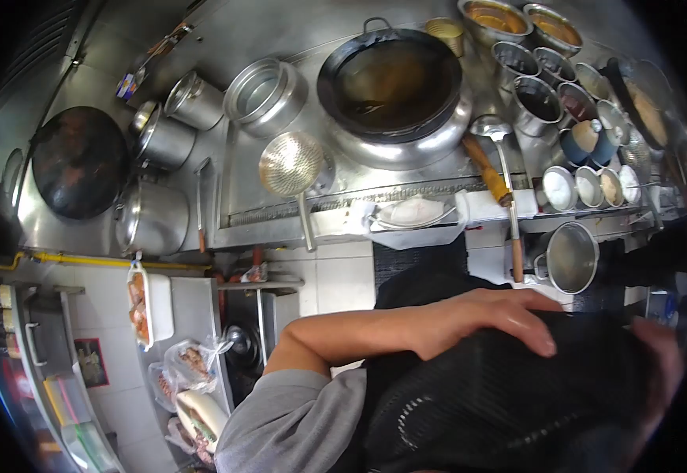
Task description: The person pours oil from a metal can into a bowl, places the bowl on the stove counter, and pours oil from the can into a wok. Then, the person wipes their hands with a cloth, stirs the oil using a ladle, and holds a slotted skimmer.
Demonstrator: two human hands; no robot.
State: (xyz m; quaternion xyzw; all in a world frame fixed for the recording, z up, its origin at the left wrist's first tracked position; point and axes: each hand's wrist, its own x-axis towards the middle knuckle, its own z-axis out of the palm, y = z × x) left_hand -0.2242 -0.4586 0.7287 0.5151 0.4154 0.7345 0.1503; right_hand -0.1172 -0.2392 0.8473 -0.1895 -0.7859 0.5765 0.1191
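A large black basket-like thing (477, 394) with rows of small light slots fills the lower right, close to the camera. What it contains does not show. My left hand (493, 319) reaches across from a grey sleeve and grips its upper edge, thumb and fingers bent over it. At its far right side is my right hand (659, 355), blurred and partly lost in the dark edge of the view, with its fingers against the black thing.
Ahead, a wok (390, 87) with dark liquid sits on the steel range. A perforated strainer (292, 163), a ladle (501, 142) and a pot (572, 258) have handles or sides near the front edge. Seasoning containers (538, 100) crowd the right; food bags (193, 359) lie left.
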